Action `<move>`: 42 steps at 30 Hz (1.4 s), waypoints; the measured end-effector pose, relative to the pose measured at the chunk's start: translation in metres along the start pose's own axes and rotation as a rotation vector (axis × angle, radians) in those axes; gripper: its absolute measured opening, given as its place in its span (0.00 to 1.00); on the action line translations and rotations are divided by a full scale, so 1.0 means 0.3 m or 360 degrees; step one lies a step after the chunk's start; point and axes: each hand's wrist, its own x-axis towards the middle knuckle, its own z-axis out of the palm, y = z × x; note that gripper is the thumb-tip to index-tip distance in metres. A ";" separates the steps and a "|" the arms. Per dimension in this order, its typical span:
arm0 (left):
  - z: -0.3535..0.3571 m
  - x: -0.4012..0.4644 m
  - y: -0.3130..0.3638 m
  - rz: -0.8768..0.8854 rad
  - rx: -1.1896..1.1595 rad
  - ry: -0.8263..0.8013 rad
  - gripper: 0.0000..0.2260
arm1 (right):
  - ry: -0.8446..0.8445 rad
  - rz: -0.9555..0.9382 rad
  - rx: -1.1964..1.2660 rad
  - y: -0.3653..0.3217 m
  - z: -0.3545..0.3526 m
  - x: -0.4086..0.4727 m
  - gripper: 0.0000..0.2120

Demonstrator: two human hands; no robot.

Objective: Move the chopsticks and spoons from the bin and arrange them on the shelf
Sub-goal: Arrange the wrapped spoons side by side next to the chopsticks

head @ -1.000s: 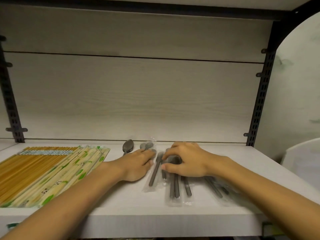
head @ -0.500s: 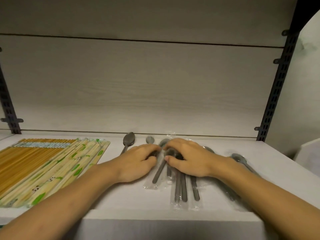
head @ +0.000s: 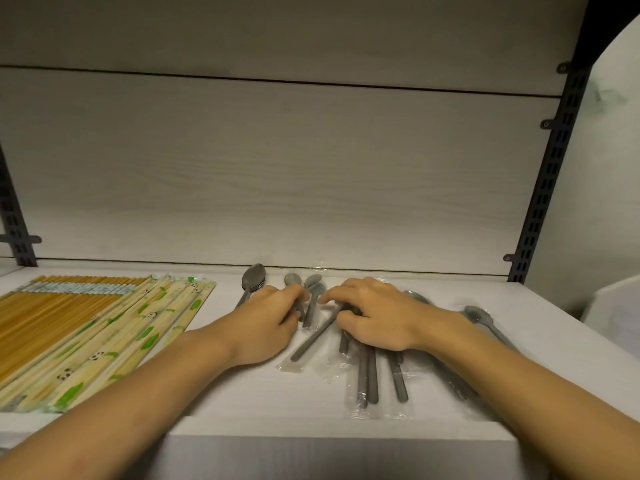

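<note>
Several grey spoons in clear wrappers [head: 367,379] lie in a loose pile on the white shelf [head: 242,393]. My left hand [head: 266,327] curls its fingers round the handle of a wrapped spoon [head: 292,279] at the pile's left side. My right hand [head: 375,317] pinches a slanting wrapped spoon [head: 313,339] between thumb and fingers and hides the bowls beneath it. An unwrapped stack of spoons [head: 253,277] sits just left of my left hand. Panda-print wrapped chopsticks [head: 138,337] and yellow chopsticks [head: 41,317] lie in rows at the left.
Another wrapped spoon [head: 479,315] lies right of my right wrist. A black slotted upright [head: 550,168] rises at the back right, with a second one [head: 14,216] at the left. A white container [head: 616,317] shows past the shelf's right end. The wood-grain back panel [head: 277,174] closes off the rear.
The camera has dipped and come closer. Both hands shifted slightly toward the back wall over the spoon pile, and the slanting spoon has swung a little under my right fingers.
</note>
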 end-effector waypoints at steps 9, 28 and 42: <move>-0.020 -0.005 0.005 -0.0089 0.0147 0.0586 0.21 | 0.0024 -0.0025 -0.0044 -0.021 0.003 0.000 0.27; 0.008 -0.024 0.031 0.0084 0.0539 0.0003 0.33 | 0.0043 -0.0045 -0.0092 -0.016 0.004 -0.011 0.28; 0.011 -0.022 0.007 0.0039 0.0440 0.0000 0.12 | 0.0039 -0.0086 -0.0143 -0.020 -0.002 0.002 0.16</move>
